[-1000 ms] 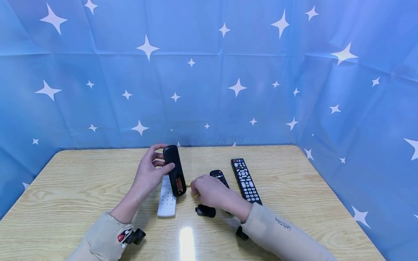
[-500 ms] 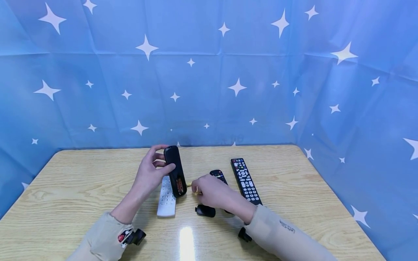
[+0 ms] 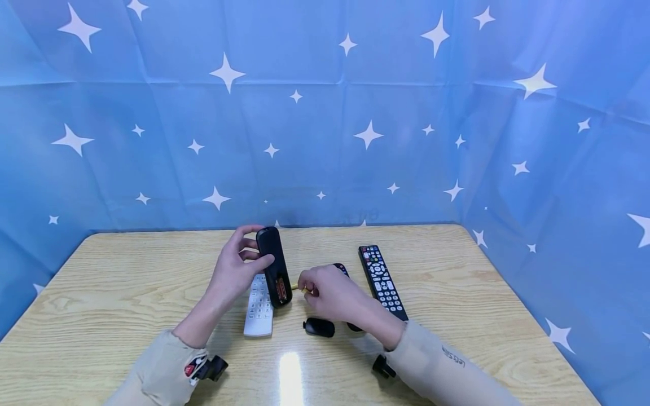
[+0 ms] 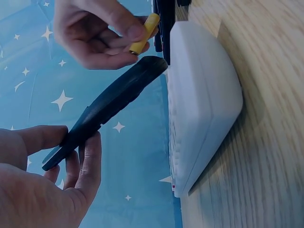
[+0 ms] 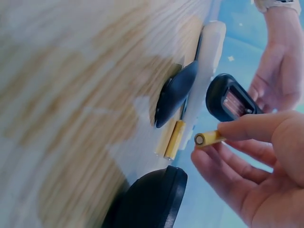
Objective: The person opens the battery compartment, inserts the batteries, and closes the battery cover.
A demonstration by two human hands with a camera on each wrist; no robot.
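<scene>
My left hand (image 3: 236, 270) holds a black remote control (image 3: 269, 248) raised and tilted, its back facing me. The remote's battery compartment (image 5: 233, 102) is uncovered; whether a battery sits inside I cannot tell. My right hand (image 3: 332, 293) pinches a yellow battery (image 4: 145, 34) between thumb and fingers, apart from the remote's lower end. A second yellow battery (image 5: 175, 140) lies on the table. Near the right hand is a small black battery cover (image 3: 319, 327). Below the held remote lies a white remote (image 3: 259, 313), partly hidden by it.
Another black remote (image 3: 341, 268) lies partly hidden beneath my right hand and forearm. Farther right is a long black remote with white buttons (image 3: 383, 279). A blue star-patterned curtain (image 3: 325, 141) stands behind the wooden table (image 3: 127, 293).
My right hand has risen slightly, lifting the pinched battery, and its forearm has shifted a little right. The left hand and its remote have barely moved.
</scene>
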